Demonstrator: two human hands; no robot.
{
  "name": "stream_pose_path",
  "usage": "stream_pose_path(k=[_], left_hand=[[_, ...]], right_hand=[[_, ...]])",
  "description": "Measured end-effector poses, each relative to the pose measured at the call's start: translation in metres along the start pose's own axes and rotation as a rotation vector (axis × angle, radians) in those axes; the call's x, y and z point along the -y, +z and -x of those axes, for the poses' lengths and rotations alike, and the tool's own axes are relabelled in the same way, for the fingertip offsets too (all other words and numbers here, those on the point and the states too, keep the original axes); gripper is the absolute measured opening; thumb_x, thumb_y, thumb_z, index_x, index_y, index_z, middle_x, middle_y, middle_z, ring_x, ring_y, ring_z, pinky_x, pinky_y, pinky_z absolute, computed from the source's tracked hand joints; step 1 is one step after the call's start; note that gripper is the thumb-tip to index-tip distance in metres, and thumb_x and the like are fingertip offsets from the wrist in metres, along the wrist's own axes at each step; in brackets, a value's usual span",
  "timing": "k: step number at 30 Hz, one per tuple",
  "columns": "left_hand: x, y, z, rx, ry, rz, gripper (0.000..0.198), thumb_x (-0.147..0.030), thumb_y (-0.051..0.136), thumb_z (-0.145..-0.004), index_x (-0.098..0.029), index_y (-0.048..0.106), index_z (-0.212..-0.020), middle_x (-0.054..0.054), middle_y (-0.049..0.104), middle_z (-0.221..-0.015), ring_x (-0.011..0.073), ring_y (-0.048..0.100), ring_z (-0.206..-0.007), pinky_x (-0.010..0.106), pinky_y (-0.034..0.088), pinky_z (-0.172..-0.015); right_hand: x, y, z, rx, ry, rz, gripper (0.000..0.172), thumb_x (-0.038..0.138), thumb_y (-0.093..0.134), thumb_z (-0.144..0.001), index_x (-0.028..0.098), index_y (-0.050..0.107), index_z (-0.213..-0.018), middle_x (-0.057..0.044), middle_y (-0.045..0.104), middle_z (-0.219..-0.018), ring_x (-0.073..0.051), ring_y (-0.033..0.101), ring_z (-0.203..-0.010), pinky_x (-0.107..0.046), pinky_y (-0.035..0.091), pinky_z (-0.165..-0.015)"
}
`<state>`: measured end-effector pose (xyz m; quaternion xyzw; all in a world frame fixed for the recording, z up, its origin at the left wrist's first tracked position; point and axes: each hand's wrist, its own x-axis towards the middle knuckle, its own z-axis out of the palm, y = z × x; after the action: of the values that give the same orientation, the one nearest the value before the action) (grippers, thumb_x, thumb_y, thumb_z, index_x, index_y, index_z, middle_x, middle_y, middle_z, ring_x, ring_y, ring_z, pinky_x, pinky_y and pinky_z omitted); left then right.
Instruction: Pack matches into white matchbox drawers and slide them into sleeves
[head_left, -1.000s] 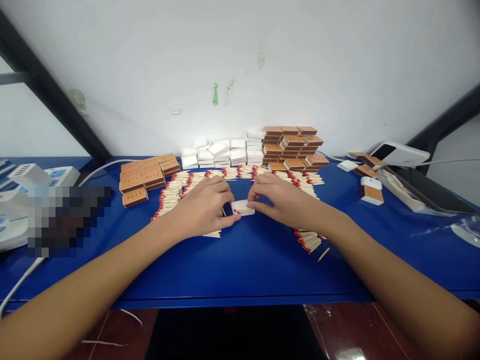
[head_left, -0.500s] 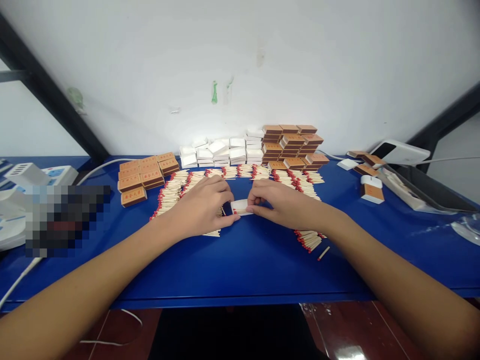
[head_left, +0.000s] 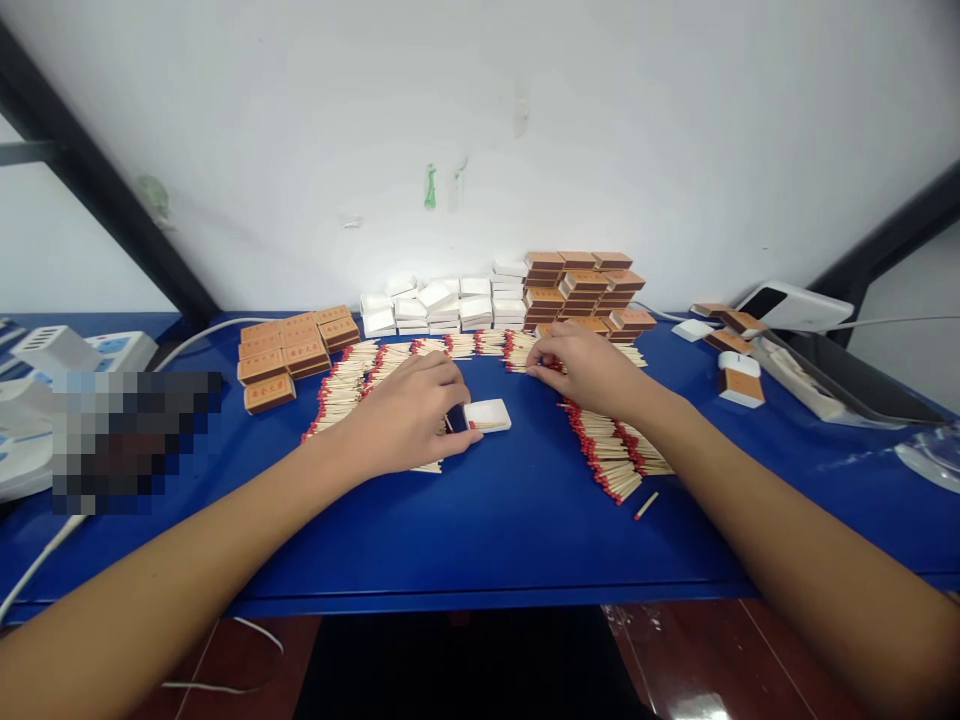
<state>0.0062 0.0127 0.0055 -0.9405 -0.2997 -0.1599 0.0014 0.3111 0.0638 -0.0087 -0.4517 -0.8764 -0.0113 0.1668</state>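
Note:
A small white matchbox tray [head_left: 491, 412] lies on the blue table, with at least one match inside at its near left edge. My left hand [head_left: 416, 410] grips the tray's left end, thumb at the near corner and curled fingers on the far side. Farther back, my right hand [head_left: 574, 365] hovers at the rows of matches. Its thumb and forefinger are bent and slightly apart beside the red-tipped matches [head_left: 519, 352]; no match shows between them. More matches [head_left: 607, 450] lie under and in front of the right wrist, and others [head_left: 341, 390] beside the left hand.
White trays [head_left: 442, 300] are piled against the wall, beside stacked orange-brown matchboxes [head_left: 585, 285]. More matchboxes [head_left: 300, 350] stand at the left. A single match [head_left: 646, 505] lies apart. Power strips [head_left: 112, 355] are far left; a white device [head_left: 799, 305] stands right.
My right hand has left the tray and moved back and to the right, to the matches. The tray's right end now shows. My left hand stays in place on the tray.

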Motion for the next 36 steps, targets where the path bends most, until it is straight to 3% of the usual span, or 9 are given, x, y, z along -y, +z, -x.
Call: stream_pose_path(k=[11, 21, 32, 36], left_hand=[[-0.002, -0.001, 0.001, 0.011, -0.011, -0.003, 0.027, -0.043, 0.075, -0.102, -0.016, 0.078, -0.103, 0.012, 0.074, -0.109, 0.0318, 0.066, -0.114, 0.05, 0.052, -0.107], [-0.001, 0.0, 0.001, 0.014, -0.007, -0.009, 0.029, -0.044, 0.074, -0.102, -0.015, 0.078, -0.103, 0.012, 0.074, -0.109, 0.0323, 0.066, -0.113, 0.05, 0.052, -0.106], [-0.002, -0.002, 0.0, 0.034, -0.023, -0.018, 0.029, -0.043, 0.076, -0.102, -0.014, 0.079, -0.105, 0.013, 0.075, -0.111, 0.0322, 0.066, -0.115, 0.049, 0.052, -0.107], [-0.002, -0.002, 0.0, 0.024, -0.015, -0.024, 0.031, -0.044, 0.075, -0.102, -0.013, 0.079, -0.108, 0.014, 0.074, -0.112, 0.0327, 0.066, -0.116, 0.05, 0.053, -0.107]], right_hand=[[0.003, -0.004, 0.002, 0.05, 0.026, -0.072, 0.016, 0.028, 0.061, -0.1, 0.021, 0.068, -0.087, -0.012, 0.067, -0.094, -0.029, 0.061, -0.091, -0.04, 0.046, -0.08], [0.006, -0.015, 0.004, 0.115, 0.046, -0.116, 0.016, 0.032, 0.064, -0.098, 0.022, 0.072, -0.089, -0.01, 0.069, -0.09, -0.026, 0.062, -0.086, -0.038, 0.045, -0.075], [0.007, -0.011, 0.003, 0.188, 0.084, -0.144, 0.018, 0.033, 0.059, -0.099, 0.021, 0.067, -0.087, -0.012, 0.068, -0.09, -0.029, 0.061, -0.091, -0.04, 0.044, -0.077], [0.007, -0.007, 0.002, 0.149, 0.059, -0.138, 0.019, 0.032, 0.058, -0.101, 0.022, 0.065, -0.087, -0.012, 0.067, -0.093, -0.029, 0.06, -0.092, -0.039, 0.044, -0.079]])
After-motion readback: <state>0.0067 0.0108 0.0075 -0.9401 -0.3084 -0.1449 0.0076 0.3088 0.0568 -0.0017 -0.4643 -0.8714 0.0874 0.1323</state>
